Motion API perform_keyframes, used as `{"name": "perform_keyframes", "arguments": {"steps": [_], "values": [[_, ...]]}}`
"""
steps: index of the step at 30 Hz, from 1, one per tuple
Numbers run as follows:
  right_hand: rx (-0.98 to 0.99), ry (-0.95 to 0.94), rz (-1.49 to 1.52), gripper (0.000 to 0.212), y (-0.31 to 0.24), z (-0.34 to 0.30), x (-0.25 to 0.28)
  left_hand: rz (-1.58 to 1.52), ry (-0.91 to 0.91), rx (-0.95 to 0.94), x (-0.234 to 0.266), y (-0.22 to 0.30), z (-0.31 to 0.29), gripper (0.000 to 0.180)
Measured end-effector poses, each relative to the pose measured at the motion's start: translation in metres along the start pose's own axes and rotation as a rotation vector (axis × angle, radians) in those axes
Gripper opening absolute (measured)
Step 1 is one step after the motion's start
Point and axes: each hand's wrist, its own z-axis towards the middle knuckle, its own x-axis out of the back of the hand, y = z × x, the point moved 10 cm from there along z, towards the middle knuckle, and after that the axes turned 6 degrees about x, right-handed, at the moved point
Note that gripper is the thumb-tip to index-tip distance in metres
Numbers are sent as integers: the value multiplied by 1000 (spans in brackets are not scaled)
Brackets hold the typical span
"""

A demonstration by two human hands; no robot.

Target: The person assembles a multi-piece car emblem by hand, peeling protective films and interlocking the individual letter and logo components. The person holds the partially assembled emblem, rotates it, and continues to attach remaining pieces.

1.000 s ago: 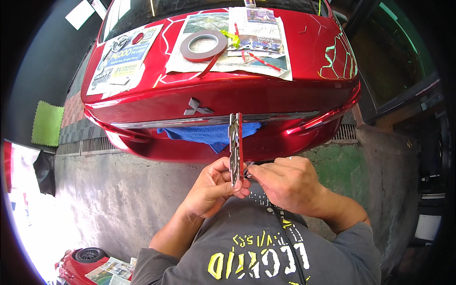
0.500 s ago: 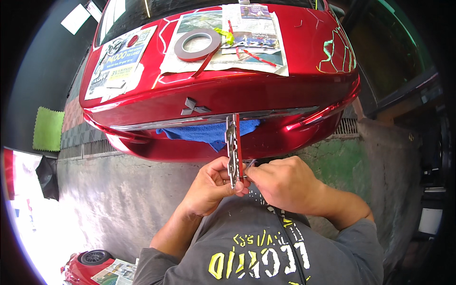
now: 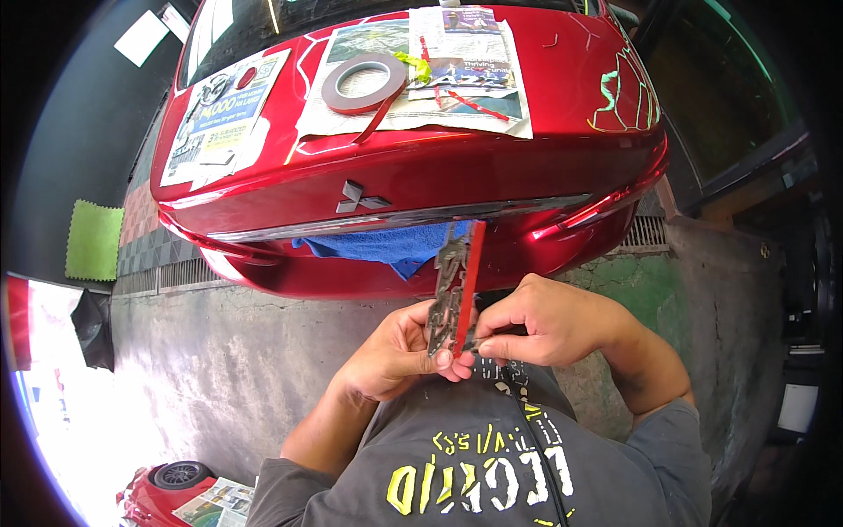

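My left hand (image 3: 397, 351) is closed around the lower end of a dark, shiny openwork trim piece (image 3: 445, 303), gripping it between thumb and fingers. The piece stands nearly upright in front of my chest. Along its right edge runs a strip of red-backed tape (image 3: 471, 285). My right hand (image 3: 562, 321) is closed in a pinch beside the tape's lower end. Whatever those fingertips hold is too small and dark to make out. Just beyond the trim piece, a blue cloth (image 3: 369, 246) lies along the rear of a red car (image 3: 492, 171).
On the trunk lid, newspaper sheets (image 3: 334, 48) carry a roll of grey tape with red backing (image 3: 397, 79), red tape scraps (image 3: 479, 105) and a crumpled yellow-green piece (image 3: 420, 67). Another printed sheet (image 3: 198, 145) lies left. A green cloth (image 3: 95, 240) hangs at far left.
The trim piece has turned and tilted right, so its openwork side and red tape show more broadly. My right hand has moved slightly right; my left hand keeps its hold.
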Motion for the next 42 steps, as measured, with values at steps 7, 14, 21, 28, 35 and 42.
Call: {"name": "perform_keyframes", "arguments": {"steps": [7,14,21,28,35,42], "values": [[146,275,-151,16,-26,-10,25,10,-90,-19,-4,0,1,53],[479,494,-459,34,-47,-20,12,-15,-129,-38,-11,-1,5,50],[574,426,-658,20,-62,-26,4,-11,-118,-54,-13,-7,8,44],[628,437,-732,14,-68,-33,-1,6,-124,-19,-23,-4,5,40],[516,407,-609,19,-53,-30,-7,76,-88,-44,-27,-10,8,43],[246,500,262,19,-11,-47,13,129,-50,44,-22,-23,11,45]]}}
